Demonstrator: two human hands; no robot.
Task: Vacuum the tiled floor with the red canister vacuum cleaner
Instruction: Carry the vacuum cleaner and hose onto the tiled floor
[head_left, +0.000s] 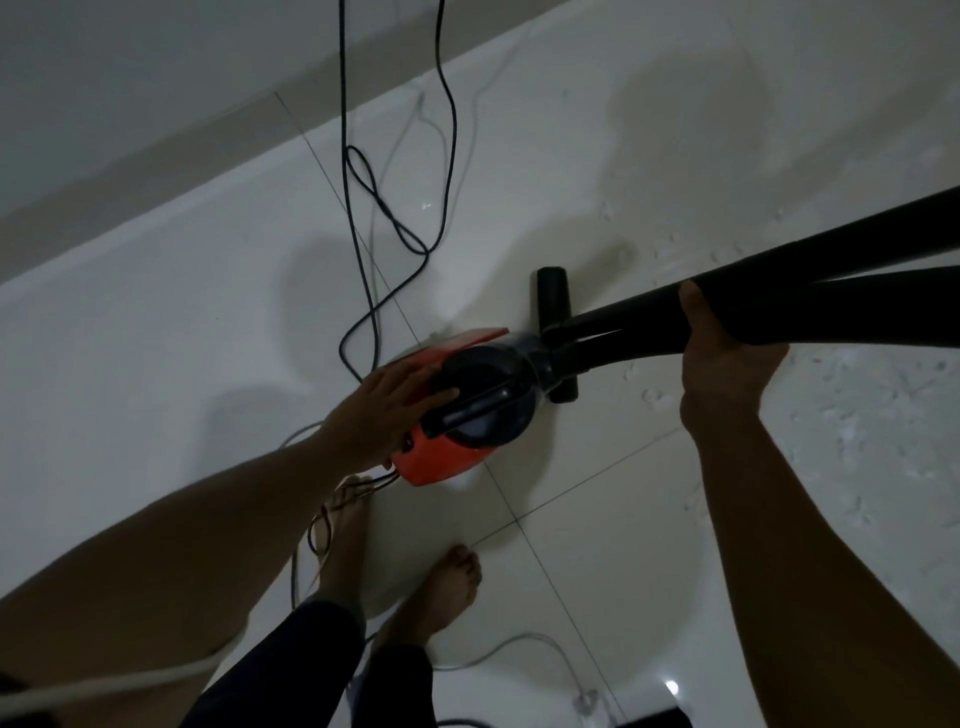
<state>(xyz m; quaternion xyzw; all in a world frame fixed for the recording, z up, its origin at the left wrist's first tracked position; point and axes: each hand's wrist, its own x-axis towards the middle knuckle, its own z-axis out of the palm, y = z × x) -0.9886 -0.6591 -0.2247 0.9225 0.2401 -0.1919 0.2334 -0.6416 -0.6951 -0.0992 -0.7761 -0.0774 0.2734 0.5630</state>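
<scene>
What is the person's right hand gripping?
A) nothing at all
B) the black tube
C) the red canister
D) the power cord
B: the right hand is curled round the black tube, while the left hand rests on the red canister.

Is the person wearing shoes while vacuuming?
No, both feet are bare on the tiled floor beside the red vacuum cleaner.

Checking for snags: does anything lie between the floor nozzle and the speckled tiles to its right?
Nothing visible between the floor nozzle and the white specks; the black cord loops on the opposite side.
</scene>
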